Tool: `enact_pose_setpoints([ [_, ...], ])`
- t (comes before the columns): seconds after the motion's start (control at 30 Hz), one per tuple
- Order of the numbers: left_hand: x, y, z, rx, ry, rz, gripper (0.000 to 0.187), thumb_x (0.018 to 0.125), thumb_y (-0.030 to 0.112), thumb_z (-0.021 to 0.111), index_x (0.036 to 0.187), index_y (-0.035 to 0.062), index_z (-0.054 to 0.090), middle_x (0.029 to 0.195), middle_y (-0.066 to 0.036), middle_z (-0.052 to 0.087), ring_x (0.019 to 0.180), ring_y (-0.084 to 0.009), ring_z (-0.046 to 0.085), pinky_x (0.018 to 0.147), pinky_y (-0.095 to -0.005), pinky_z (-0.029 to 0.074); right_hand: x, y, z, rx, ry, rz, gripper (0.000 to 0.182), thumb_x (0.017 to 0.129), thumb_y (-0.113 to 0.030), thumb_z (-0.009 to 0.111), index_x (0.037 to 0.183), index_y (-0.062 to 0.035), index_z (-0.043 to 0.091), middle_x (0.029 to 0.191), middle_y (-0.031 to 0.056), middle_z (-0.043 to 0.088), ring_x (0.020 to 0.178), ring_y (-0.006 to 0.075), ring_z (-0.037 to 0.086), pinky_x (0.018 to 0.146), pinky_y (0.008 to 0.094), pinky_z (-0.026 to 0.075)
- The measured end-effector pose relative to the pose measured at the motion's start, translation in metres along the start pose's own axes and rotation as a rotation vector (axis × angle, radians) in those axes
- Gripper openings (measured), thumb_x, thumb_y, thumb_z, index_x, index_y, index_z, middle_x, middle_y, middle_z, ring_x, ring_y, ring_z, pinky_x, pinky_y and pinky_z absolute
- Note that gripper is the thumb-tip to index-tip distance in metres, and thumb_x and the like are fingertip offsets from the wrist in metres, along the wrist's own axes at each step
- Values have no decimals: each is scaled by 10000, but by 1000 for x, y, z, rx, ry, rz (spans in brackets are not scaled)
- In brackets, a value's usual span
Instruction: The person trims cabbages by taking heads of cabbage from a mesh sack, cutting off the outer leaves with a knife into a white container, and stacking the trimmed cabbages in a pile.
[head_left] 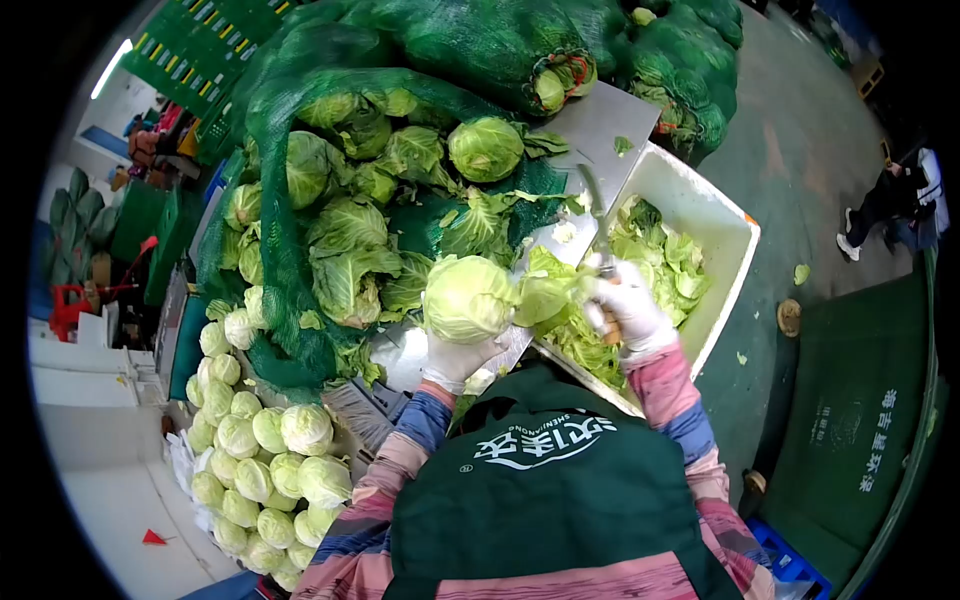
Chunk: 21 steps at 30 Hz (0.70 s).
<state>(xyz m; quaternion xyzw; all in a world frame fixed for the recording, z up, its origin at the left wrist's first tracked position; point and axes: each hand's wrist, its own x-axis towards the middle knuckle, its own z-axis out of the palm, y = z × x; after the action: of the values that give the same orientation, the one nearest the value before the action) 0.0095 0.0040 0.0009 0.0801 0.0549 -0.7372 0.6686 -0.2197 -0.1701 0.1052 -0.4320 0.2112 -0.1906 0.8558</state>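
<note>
The left hand (455,362), in a white glove, supports a round cabbage (468,298) from below. Its palm is under the head, and the fingers are partly hidden, so I cannot tell how widely they are spread. The cabbage is held above the metal counter (400,356), in front of the apron (540,500). The right hand (637,312), gloved also, is closed around the wooden handle of a knife (599,208), whose curved blade points away from the body. A loose pale leaf (543,300) is between the cabbage and the right hand; whether it is completely separated, I cannot tell.

Concerning the progress, it seems that a good quantity is done, but not the whole. At the person's left side there is a big heap of clean, pale cabbages (252,480), which appear to have lost their outer leaves. The white box (735,235), beside the right hand, contains many cut leaves (682,270), and this agrees with such work. The cabbage in the left hand looks smooth and light, so I judge that it is nearly finished.

On the other side, the opened green net (278,230) contains many cabbages with rough, darker leaves (350,225), which seem untreated. Behind it lie more full net sacks (690,75), one of them with a red tie (577,70). Therefore, a large part appears to be left.
</note>
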Motion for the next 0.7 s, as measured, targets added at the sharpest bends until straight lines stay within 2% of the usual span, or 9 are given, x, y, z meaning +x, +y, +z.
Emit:
enact_pose_setpoints([
  [0.03,0,0,-3,-3,-9,9,868,811,764,415,1450,181,350,1451,-107,413,1325,-351,380,986,-575,380,6,6,-16,-116,194,-18,187,863,-103,653,992,17,591,684,54,620,461,94,539,404,233,409],
  [0.1,2,-7,3,707,152,183,785,819,596,530,1433,141,350,1424,-108,439,1282,-317,429,1037,-514,356,5,-6,-29,-1089,484,-26,376,818,-139,721,1129,28,593,841,94,668,640,150,653,578,270,534],
  [0.17,9,-17,23,1524,310,303,812,786,397,739,1426,101,338,1382,-85,492,1258,-251,476,1095,-411,341,1,-7,-12,-818,355,-155,653,783,-151,761,1349,-1,473,1159,133,637,1024,202,648,863,290,526],
  [0.23,43,-16,43,2412,55,646,813,716,322,796,1395,104,405,1334,-85,535,1253,-251,487,1106,-401,329,5,2,14,-647,281,-313,671,774,-254,719,1385,-113,479,1297,127,576,1116,217,587,945,346,481],
  [0.3,30,-25,67,2665,29,671,802,703,324,777,1393,124,419,1399,-96,460,1332,-275,387,1120,-425,294,12,33,37,-1270,305,-470,715,784,-382,689,1427,-200,434,1421,102,440,1154,278,558,961,390,471],
  [0.33,29,-28,69,2706,62,549,952,675,311,798,1459,145,285,1475,-104,352,1370,-274,330,1141,-429,261,20,35,46,-1158,230,-388,668,799,-452,664,1397,-231,465,1358,93,467,1057,291,585,882,384,500],
  [0.4,8,-36,44,1481,223,322,1133,689,278,784,1502,214,-4,1540,-105,193,1398,-291,284,1143,-456,268,20,46,52,-1145,186,-363,534,832,-407,665,1302,-191,534,1218,85,494,926,285,594,757,367,495],
  [0.43,7,-53,65,1685,235,470,952,741,326,743,1485,196,162,1463,-121,333,1345,-294,360,1063,-464,384,17,46,47,-1096,161,-370,493,842,-386,665,1270,-172,549,1172,82,504,889,286,592,725,371,486],
  [0.7,13,-54,80,1111,203,231,741,779,444,660,1377,145,341,1317,-133,447,1197,-278,457,910,-422,443,17,54,47,-880,192,-674,322,842,-224,693,1093,-50,589,912,106,539,797,291,582,695,357,472],
])
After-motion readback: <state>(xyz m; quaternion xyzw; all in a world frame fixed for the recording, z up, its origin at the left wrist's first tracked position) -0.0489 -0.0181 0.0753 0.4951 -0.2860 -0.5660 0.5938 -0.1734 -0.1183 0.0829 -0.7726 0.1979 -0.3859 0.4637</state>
